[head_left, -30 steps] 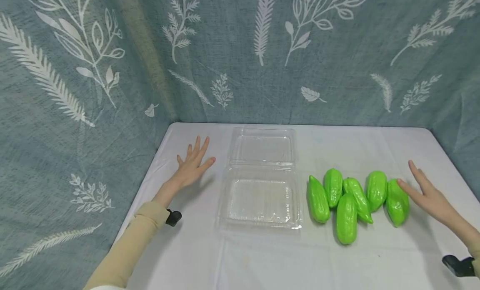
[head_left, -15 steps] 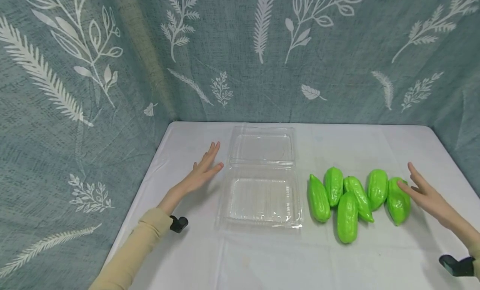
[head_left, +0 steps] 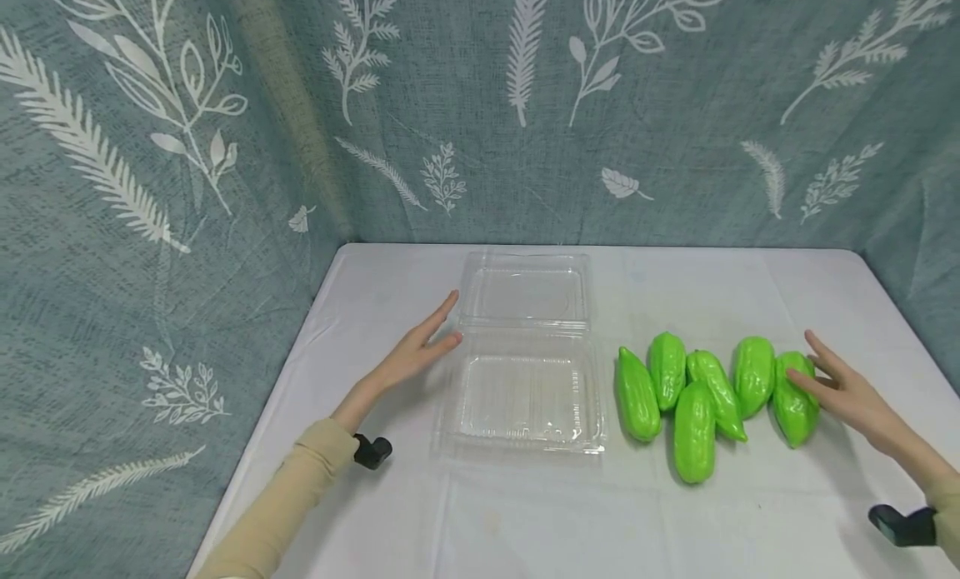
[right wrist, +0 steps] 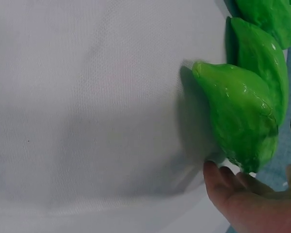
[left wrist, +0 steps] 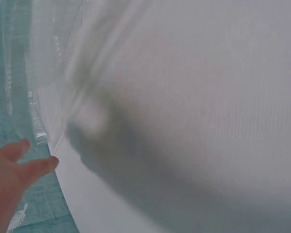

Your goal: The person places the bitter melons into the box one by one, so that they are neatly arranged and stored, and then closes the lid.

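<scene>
A clear plastic clamshell container point(head_left: 596, 396) lies unfolded in the middle of the white table, its lid point(head_left: 528, 296) towards the back. My left hand point(head_left: 408, 358) hovers at its left side, fingers extended; contact with the rim cannot be told. Several glossy, lumpy green vegetables with tapered tips, such as this front one point(head_left: 693, 437), lie in a group to the right. My right hand point(head_left: 847, 391) is at the rightmost green vegetable point(head_left: 795, 412), thumb overlapping it in the head view. In the right wrist view the loosely bent fingers point(right wrist: 216, 182) lie beside that vegetable's end, not gripping it.
A white cloth covers the table point(head_left: 570, 521). Behind it and at the sides hangs a blue-green curtain point(head_left: 480, 104) with white leaf prints. Black wrist cameras point(head_left: 372, 451) sit below both wrists.
My left hand has moved right to the container's side, its spread fingers drawing closer together. My right hand has shifted slightly left, over the rightmost green vegetable. Container and vegetables stay in place.
</scene>
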The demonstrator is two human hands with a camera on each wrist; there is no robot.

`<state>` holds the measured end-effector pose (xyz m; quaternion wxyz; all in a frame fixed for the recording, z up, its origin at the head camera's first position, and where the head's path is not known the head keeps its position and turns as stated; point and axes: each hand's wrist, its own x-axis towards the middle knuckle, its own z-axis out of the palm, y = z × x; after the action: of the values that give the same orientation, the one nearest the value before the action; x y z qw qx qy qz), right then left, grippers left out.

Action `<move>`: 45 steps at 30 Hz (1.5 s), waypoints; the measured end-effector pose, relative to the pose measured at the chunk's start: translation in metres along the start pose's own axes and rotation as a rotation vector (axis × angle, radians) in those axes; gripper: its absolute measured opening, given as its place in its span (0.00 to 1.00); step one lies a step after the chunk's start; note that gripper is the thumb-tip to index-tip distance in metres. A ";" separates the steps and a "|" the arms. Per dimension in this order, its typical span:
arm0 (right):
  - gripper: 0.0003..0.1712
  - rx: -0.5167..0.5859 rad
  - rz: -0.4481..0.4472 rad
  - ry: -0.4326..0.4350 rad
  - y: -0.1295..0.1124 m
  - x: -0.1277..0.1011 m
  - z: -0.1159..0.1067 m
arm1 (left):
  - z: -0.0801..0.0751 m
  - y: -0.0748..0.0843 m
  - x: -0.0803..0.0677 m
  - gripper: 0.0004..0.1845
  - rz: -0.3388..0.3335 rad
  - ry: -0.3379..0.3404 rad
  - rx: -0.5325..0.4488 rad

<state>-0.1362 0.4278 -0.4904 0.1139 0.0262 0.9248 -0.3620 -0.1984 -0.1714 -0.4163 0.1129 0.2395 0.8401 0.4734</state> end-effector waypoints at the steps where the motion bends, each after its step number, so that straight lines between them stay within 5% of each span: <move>1: 0.45 0.004 -0.006 -0.004 -0.002 -0.001 0.000 | 0.001 0.003 -0.001 0.33 0.008 0.005 -0.005; 11: 0.44 -0.002 0.008 0.018 0.000 -0.003 0.004 | 0.013 -0.003 -0.002 0.29 0.086 0.076 -0.099; 20: 0.45 -0.003 0.029 0.035 0.020 0.004 0.005 | 0.025 -0.004 0.001 0.26 0.083 0.142 -0.128; 27: 0.44 -0.019 0.054 0.051 0.020 0.005 0.002 | 0.039 -0.041 0.012 0.24 0.068 0.227 -0.116; 34: 0.42 -0.024 0.093 0.030 -0.011 -0.005 -0.001 | 0.041 -0.019 0.005 0.22 0.133 0.262 -0.144; 45: 0.45 0.022 0.046 0.070 0.023 0.008 0.003 | 0.041 -0.010 0.005 0.21 0.131 0.256 -0.163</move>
<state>-0.1400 0.4422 -0.5095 0.0894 0.0615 0.9234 -0.3682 -0.1887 -0.1427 -0.4460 -0.0072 0.2213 0.7890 0.5730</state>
